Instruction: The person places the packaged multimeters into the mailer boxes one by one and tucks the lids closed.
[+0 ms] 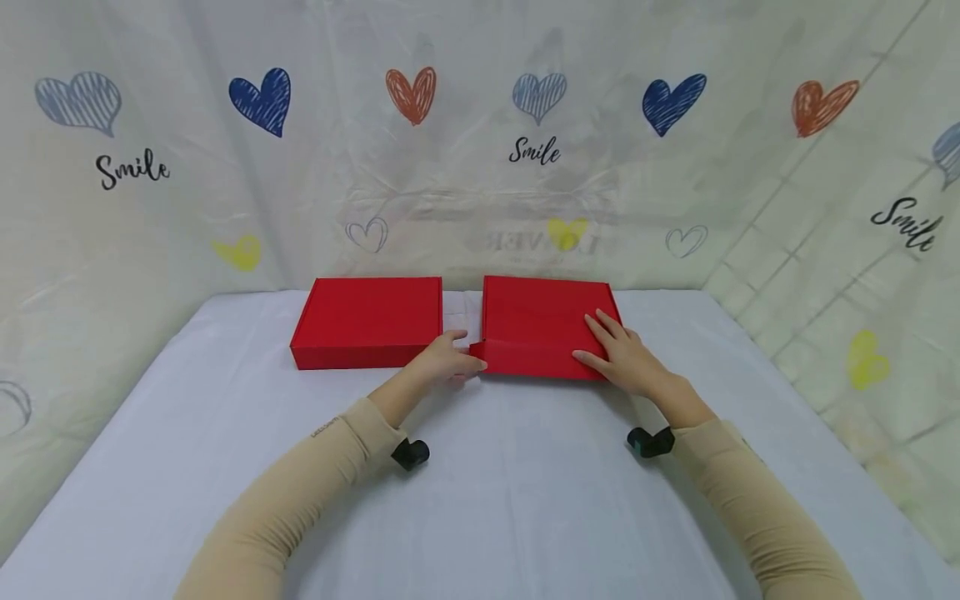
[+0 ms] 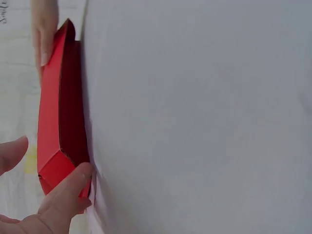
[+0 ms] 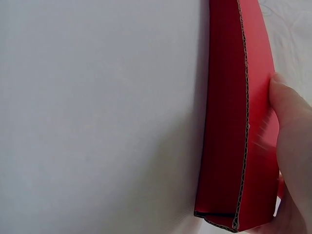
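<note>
The right-hand red cardboard box (image 1: 551,312) lies on the table with its front flap (image 1: 536,360) sticking out at the near edge. My left hand (image 1: 442,360) is at that box's front left corner, a fingertip touching the small corner piece, while another finger stands apart from it. In the left wrist view the flap's open end (image 2: 73,112) shows dark beneath the red panel. Spread over the right side of the same box, my right hand (image 1: 626,358) rests on the lid and flap. The right wrist view shows its thumb (image 3: 287,100) lying along the red panel (image 3: 261,146).
A second red box (image 1: 375,312), closed, lies to the left, a narrow gap from the first. White cloth (image 1: 517,483) covers the table. Behind it hangs a pale curtain (image 1: 465,167) with printed hearts. Black wrist cameras (image 1: 411,454) hang below both sleeves.
</note>
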A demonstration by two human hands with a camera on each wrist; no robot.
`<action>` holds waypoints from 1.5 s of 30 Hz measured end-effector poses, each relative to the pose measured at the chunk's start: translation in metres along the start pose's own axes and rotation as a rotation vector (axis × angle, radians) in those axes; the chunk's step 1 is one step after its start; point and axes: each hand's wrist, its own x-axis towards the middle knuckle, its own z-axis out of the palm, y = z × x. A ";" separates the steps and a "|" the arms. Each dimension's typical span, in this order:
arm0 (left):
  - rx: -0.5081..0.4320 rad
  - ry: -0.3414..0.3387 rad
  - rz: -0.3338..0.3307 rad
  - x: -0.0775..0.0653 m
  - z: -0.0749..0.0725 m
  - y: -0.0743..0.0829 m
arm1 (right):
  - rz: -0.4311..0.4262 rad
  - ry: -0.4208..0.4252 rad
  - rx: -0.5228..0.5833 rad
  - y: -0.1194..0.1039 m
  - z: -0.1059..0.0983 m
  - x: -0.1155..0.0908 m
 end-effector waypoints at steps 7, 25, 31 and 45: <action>-0.071 -0.050 -0.031 0.006 0.001 -0.003 | -0.006 0.000 0.010 0.000 0.001 -0.001; 0.279 0.009 0.055 0.015 0.008 -0.001 | 0.006 0.000 0.024 -0.001 -0.002 -0.002; 0.250 -0.035 0.029 0.015 0.004 0.002 | 0.008 0.001 0.030 -0.001 -0.002 -0.001; 0.167 -0.100 -0.049 0.010 -0.004 0.001 | 0.003 -0.022 0.034 0.001 -0.004 0.001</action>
